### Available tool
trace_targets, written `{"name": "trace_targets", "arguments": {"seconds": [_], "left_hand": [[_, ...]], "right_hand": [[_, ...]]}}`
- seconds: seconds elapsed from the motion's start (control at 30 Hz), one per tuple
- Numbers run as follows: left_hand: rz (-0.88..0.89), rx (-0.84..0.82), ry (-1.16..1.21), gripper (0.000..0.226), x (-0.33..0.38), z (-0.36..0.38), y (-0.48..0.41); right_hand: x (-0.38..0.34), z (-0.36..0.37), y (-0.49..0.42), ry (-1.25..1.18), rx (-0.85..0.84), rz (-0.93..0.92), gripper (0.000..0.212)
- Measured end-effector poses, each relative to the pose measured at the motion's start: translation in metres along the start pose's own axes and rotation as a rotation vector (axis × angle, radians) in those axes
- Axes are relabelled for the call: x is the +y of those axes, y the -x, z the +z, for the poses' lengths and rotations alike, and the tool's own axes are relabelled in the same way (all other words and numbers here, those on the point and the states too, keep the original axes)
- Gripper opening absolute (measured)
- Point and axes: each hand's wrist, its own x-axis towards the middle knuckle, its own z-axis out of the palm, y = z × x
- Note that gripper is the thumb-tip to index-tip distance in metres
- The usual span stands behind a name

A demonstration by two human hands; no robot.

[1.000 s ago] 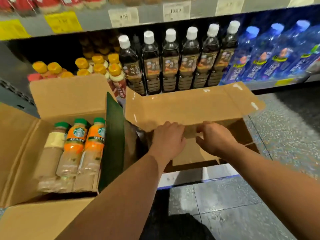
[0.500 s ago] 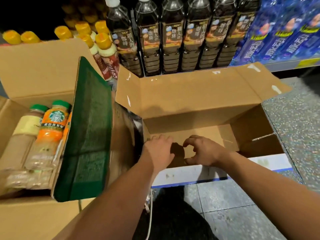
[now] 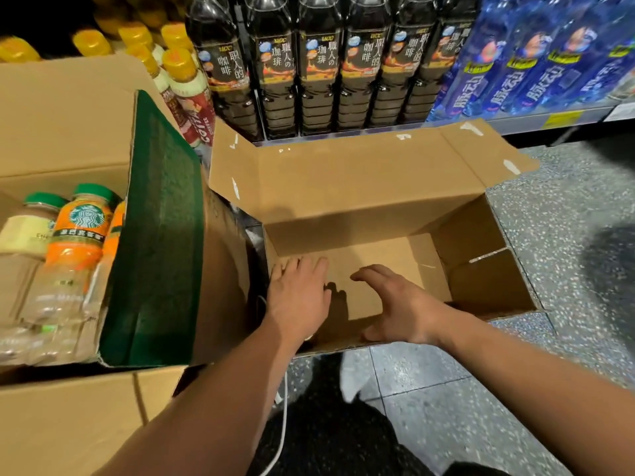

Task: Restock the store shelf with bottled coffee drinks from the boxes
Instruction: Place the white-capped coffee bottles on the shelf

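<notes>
An open cardboard box (image 3: 360,187) stands on the floor before the shelf, and no bottles show inside it. Both hands reach into it. My left hand (image 3: 297,293) lies flat with straight fingers at the box's left inner wall. My right hand (image 3: 395,300) hovers over the bottom with fingers spread and relaxed, holding nothing. To the left a second box (image 3: 62,139) with a green inner flap holds several coffee bottles with green caps (image 3: 77,235), lying on their sides. Dark coffee bottles (image 3: 316,63) fill the shelf behind.
Yellow-capped bottles (image 3: 178,70) stand on the shelf at the left, blue water bottles (image 3: 536,56) at the right. Speckled floor tiles (image 3: 556,218) lie right of the box. A white cord (image 3: 283,424) hangs near my body.
My view has dropped and closed in on the box. Both hands went from its near edge down inside; the fingers have uncurled and spread.
</notes>
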Motion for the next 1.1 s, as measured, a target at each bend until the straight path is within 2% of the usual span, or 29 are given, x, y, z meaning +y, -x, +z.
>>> {"name": "trace_targets", "arguments": {"seconds": [0.13, 0.2, 0.3, 0.37, 0.47, 0.67, 0.77, 0.9, 1.0, 1.1], "left_hand": [[0.072, -0.015, 0.010, 0.042, -0.006, -0.001, 0.005], [0.133, -0.152, -0.034, 0.044, -0.014, -0.005, 0.004], [0.258, -0.392, -0.238, 0.041, -0.023, -0.014, 0.003], [0.298, -0.474, -0.369, 0.029, -0.022, -0.018, 0.003], [0.297, -0.524, -0.472, 0.027, -0.013, -0.022, 0.001], [0.245, -0.474, -0.390, 0.024, -0.017, -0.030, -0.002], [0.195, -0.367, -0.280, 0.030, -0.019, -0.044, -0.011], [0.246, -0.190, -0.232, 0.029, -0.023, -0.077, -0.030], [0.219, -0.076, -0.126, 0.032, -0.025, -0.097, -0.039], [0.228, 0.101, 0.023, 0.028, -0.027, -0.112, -0.044]], "right_hand": [[-0.005, -0.001, -0.009, 0.094, -0.028, -0.015, 0.090], [-0.008, -0.003, -0.014, 0.122, -0.031, -0.034, 0.089], [-0.008, -0.007, -0.018, 0.126, -0.003, -0.029, 0.088], [-0.007, -0.006, -0.018, 0.136, -0.012, -0.023, 0.086], [-0.005, -0.004, -0.019, 0.162, -0.009, -0.020, 0.081], [-0.003, -0.003, -0.024, 0.158, 0.021, -0.017, 0.075], [-0.004, -0.006, -0.030, 0.162, 0.034, -0.005, 0.076], [-0.013, -0.016, -0.042, 0.155, 0.075, 0.003, 0.078], [-0.025, -0.023, -0.049, 0.057, 0.180, -0.015, 0.068], [-0.035, -0.034, -0.056, -0.097, 0.362, -0.058, 0.045]]}}
